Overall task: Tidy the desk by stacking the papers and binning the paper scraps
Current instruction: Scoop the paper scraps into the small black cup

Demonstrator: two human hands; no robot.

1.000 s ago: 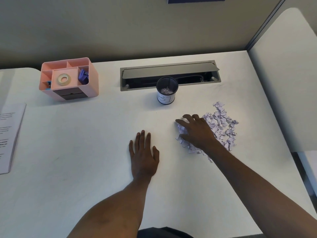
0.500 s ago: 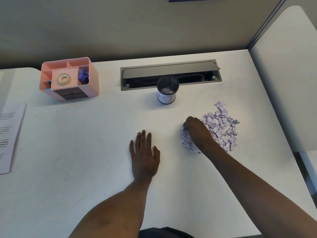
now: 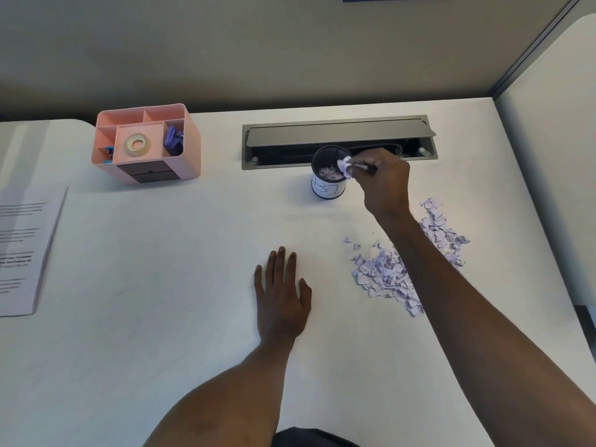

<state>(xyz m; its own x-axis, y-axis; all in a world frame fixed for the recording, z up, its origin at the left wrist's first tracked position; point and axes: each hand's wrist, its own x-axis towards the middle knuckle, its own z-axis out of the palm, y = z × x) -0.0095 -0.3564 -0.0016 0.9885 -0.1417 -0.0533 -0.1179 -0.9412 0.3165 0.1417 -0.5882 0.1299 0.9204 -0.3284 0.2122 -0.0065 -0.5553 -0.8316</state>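
Note:
A small black mesh bin with a white label stands in front of the cable tray and holds pale lilac scraps. My right hand hovers at its right rim, fingers pinched on a clump of paper scraps just above the opening. A loose pile of lilac paper scraps lies on the white desk to the right, partly hidden under my right forearm. My left hand rests flat on the desk, fingers spread, holding nothing. A stack of printed papers lies at the left edge.
A pink desk organiser with a tape roll and clips stands at the back left. A grey cable tray with its lid raised is set into the desk behind the bin. Partition walls close the back and right side.
My right hand closed on a clump of scraps in the pile, then lifted and carried it up and left to the bin's rim. The left hand has stayed flat.

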